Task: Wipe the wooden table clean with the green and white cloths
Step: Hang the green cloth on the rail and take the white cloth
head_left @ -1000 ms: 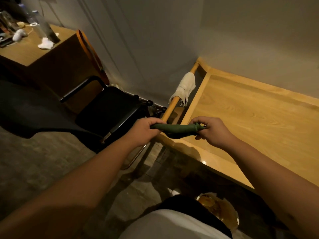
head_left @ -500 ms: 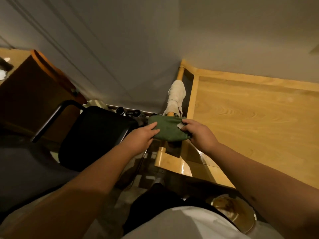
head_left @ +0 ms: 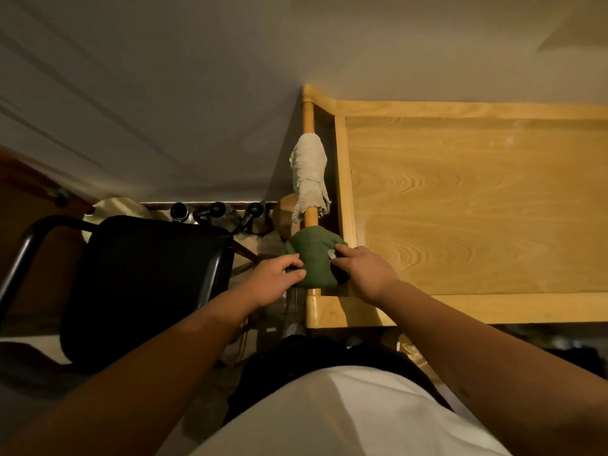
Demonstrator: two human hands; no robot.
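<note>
Overhead, bare wooden table (head_left: 477,205) against grey wall (head_left: 164,77), black chair (head_left: 141,284) beside

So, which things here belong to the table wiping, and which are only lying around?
Belong to the job:
green cloth, held by left hand and right hand
white cloth, draped on the rail
wooden table

Just lying about:
black chair
dark bottles by the wall
</note>
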